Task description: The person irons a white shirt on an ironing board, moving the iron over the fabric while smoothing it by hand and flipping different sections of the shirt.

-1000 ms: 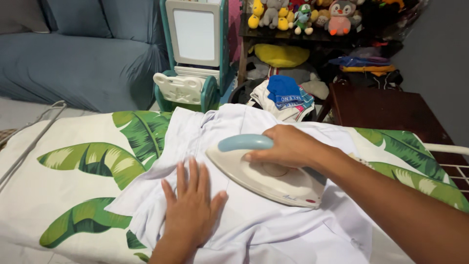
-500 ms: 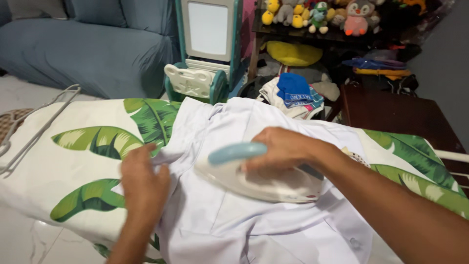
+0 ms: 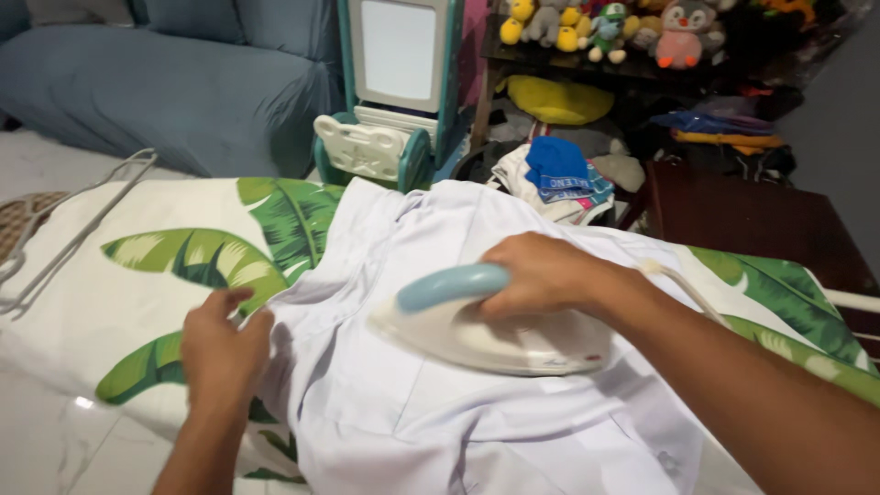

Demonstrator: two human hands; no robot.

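A white shirt (image 3: 440,412) lies spread over an ironing board with a leaf-print cover (image 3: 137,266). My right hand (image 3: 541,273) grips the pale blue handle of a cream iron (image 3: 495,335) that rests flat on the shirt. At the shirt's left edge my left hand (image 3: 223,353) pinches the fabric, fingers curled on it. The iron's cord (image 3: 678,284) runs back along my right forearm.
Behind the board stand a teal and white toy easel (image 3: 390,92), a blue sofa (image 3: 183,82), a pile of folded clothes (image 3: 555,179), a dark wooden table (image 3: 752,220) and a shelf of plush toys (image 3: 623,27). Wire hangers (image 3: 55,238) lie at the board's left end.
My left hand lifted off the flat shirt, moved left and took hold of the shirt's edge. The iron slid slightly left across the fabric.
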